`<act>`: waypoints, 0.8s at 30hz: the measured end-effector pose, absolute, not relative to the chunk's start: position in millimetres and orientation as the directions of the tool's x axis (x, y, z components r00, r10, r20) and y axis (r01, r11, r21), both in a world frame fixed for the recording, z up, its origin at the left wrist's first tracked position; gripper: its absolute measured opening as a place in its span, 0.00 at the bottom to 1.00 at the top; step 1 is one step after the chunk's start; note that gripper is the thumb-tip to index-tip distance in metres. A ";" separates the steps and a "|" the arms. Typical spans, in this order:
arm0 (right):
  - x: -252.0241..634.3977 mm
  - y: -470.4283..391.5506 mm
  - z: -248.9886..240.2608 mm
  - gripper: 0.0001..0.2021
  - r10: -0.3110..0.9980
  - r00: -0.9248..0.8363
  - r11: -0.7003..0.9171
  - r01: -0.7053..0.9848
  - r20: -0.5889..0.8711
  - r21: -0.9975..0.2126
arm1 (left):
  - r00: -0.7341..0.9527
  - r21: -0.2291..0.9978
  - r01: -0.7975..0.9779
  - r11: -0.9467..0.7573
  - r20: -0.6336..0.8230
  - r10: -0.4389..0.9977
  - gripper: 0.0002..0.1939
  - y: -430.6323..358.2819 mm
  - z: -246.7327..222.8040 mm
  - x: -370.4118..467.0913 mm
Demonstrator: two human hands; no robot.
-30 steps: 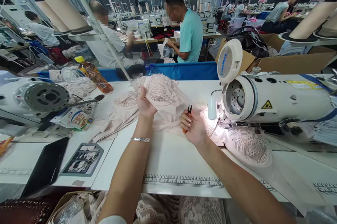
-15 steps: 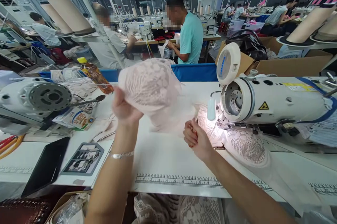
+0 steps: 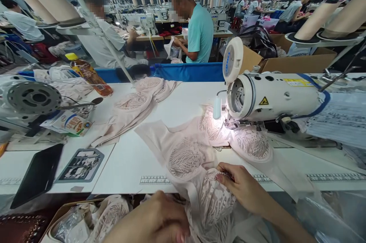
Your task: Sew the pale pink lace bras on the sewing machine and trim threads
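Observation:
A pale pink lace bra [image 3: 187, 155] drapes from the table over its front edge towards my lap. My right hand [image 3: 240, 182] is closed on the upper edge of its lace cup, thumb on top. My left hand [image 3: 160, 216] is low at the bottom of the view, fingers curled, beside the hanging part of the bra; what it holds, if anything, is hidden. Another pink lace bra [image 3: 251, 146] lies under the lit needle area of the white sewing machine [image 3: 280, 94]. More bras [image 3: 133, 102] lie stacked at the back left of the table.
At left are a second machine's motor end [image 3: 37, 98], a drink bottle [image 3: 91, 75], a carton [image 3: 67, 123], a black tablet [image 3: 38, 174] and a grey card [image 3: 81, 165]. Below sits a box of lace pieces [image 3: 85, 216]. Co-workers sit beyond the blue partition [image 3: 188, 72].
The bra that my left hand held up now lies at the back left of the table. Both hands have come down towards my lap, and my right hand now grips another bra.

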State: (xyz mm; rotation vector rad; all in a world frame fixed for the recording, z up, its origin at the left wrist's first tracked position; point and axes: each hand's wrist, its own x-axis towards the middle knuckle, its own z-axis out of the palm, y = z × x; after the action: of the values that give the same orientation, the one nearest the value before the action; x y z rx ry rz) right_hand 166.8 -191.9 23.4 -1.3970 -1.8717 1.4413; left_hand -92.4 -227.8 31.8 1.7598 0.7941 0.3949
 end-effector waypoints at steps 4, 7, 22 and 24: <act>179.3 -217.6 25.1 0.17 0.864 -0.438 -0.041 0.432 -0.249 -0.901 | 0.600 0.786 0.432 -0.441 0.114 0.792 0.20 -203.1 42.8 -70.4; 190.4 -227.8 28.0 0.17 0.818 -0.500 -0.037 0.447 -0.284 -0.894 | 0.802 0.587 0.390 -0.709 0.162 0.575 0.08 -185.2 47.2 -51.9; 225.2 -216.8 20.7 0.33 0.648 -0.696 -0.215 0.224 -0.310 -0.951 | 0.789 0.949 0.119 0.293 -0.269 0.552 0.28 -185.5 12.6 -52.4; 225.2 -216.6 10.6 0.33 0.676 -0.682 -0.244 0.153 -0.281 -0.958 | 0.762 0.930 0.059 0.363 -0.277 0.585 0.30 -190.7 7.0 -51.1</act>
State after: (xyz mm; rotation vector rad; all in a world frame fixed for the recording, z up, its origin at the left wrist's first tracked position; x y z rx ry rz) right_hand 225.2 -216.6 10.6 -0.9957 -1.6517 1.9867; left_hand -51.1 -190.7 7.0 1.1672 0.6497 0.3707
